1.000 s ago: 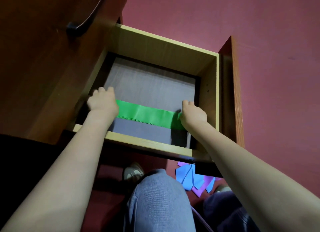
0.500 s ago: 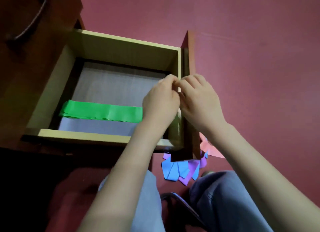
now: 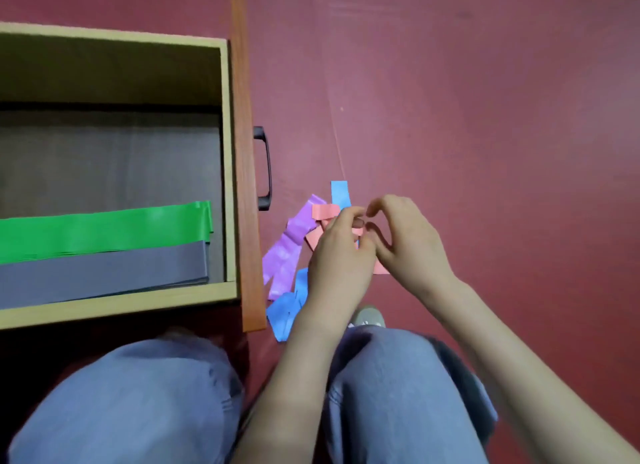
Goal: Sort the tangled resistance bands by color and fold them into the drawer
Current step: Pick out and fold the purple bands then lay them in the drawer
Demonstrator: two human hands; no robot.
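Note:
The open wooden drawer (image 3: 227,151) fills the left of the view. A folded green band (image 3: 104,231) lies flat inside it, with a folded grey band (image 3: 104,273) right beside it, nearer the front wall. On the red floor to the right of the drawer lies a tangle of bands: purple (image 3: 287,252), pink (image 3: 323,212) and blue (image 3: 287,311). My left hand (image 3: 339,255) and my right hand (image 3: 405,238) hover side by side over the tangle with fingers bent and apart. I see nothing gripped in either. The hands hide the tangle's right part.
The drawer's brown front panel (image 3: 246,186) with a black handle (image 3: 265,167) stands between the drawer and the tangle. My knees in blue jeans (image 3: 138,394) fill the bottom, and a shoe (image 3: 369,316) rests beside the blue band. Red floor stretches to the right.
Both hands let go of the green band in the drawer, swung right past the drawer's front panel, and now sit over the tangle on the floor. The view turned right and down.

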